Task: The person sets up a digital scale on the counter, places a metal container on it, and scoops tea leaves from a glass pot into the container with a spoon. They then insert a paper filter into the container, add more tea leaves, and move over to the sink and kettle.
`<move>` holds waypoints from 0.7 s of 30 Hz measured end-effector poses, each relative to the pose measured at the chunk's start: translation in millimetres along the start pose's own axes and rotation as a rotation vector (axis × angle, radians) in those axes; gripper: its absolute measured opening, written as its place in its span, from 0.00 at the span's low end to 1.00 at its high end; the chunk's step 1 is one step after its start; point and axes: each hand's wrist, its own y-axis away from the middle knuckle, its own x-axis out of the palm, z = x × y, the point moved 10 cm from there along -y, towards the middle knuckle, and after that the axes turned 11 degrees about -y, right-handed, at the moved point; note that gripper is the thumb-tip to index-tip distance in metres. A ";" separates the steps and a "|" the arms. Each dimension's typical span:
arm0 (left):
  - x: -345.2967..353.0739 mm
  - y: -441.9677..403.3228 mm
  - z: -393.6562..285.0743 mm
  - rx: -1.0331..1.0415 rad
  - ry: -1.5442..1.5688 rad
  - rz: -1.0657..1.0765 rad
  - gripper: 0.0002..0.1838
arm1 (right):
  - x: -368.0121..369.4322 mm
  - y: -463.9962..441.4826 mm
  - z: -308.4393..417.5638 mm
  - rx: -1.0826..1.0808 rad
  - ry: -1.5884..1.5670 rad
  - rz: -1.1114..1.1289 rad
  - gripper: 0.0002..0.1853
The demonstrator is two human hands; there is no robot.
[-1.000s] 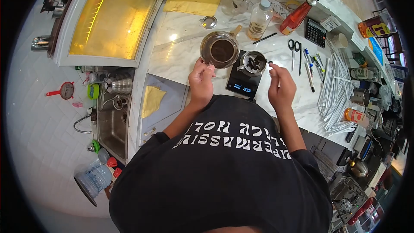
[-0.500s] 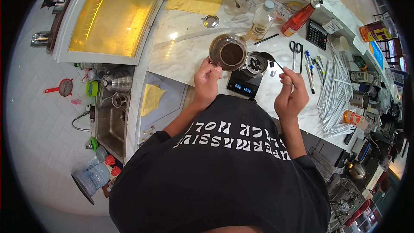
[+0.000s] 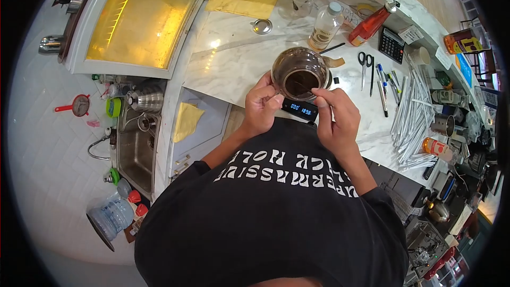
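My left hand (image 3: 262,107) is closed on the near left side of a round glass pot (image 3: 291,59), tilted so that its mouth faces me. Dark brown contents show through the opening. With pinched fingers, my right hand (image 3: 339,116) grips a spoon whose handle reaches the pot's mouth; its bowl is hidden inside or behind the rim. A light-brown piece, perhaps the pot's handle (image 3: 334,62), sticks out at the right. Just below the pot, a black digital scale (image 3: 298,108) shows lit blue digits. The small metal container on the scale is mostly hidden behind the pot.
Beyond the pot stand a clear bottle (image 3: 325,25) and a red bottle (image 3: 369,27). Scissors (image 3: 364,69), pens (image 3: 381,82), a calculator (image 3: 391,44) and a pile of wrapped straws (image 3: 411,119) lie rightward. A round metal lid (image 3: 261,26) lies at the back left; a sink (image 3: 135,151) is farther left.
The pot has moved right and toward me, covering the small container. My right hand has brought the spoon left from over that container to the pot's mouth.
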 end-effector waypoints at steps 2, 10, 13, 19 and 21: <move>0.7 -1.5 -4.7 0.010 0.000 -0.008 0.15 | -0.7 1.6 -1.8 0.031 -0.001 -0.003 0.08; 3.3 -2.3 9.4 -0.108 0.001 -0.001 0.15 | -20.9 12.8 -20.5 0.143 -0.107 -0.154 0.09; 6.3 -2.8 12.0 -0.166 0.007 0.004 0.14 | -21.5 12.7 -18.9 0.095 -0.081 -0.118 0.09; 7.4 -2.4 15.5 -0.150 0.007 0.017 0.14 | -22.5 11.3 -13.3 0.025 -0.085 -0.101 0.10; 6.9 -2.2 16.4 -0.161 0.002 0.024 0.14 | -24.4 11.7 -15.6 0.043 -0.112 -0.116 0.10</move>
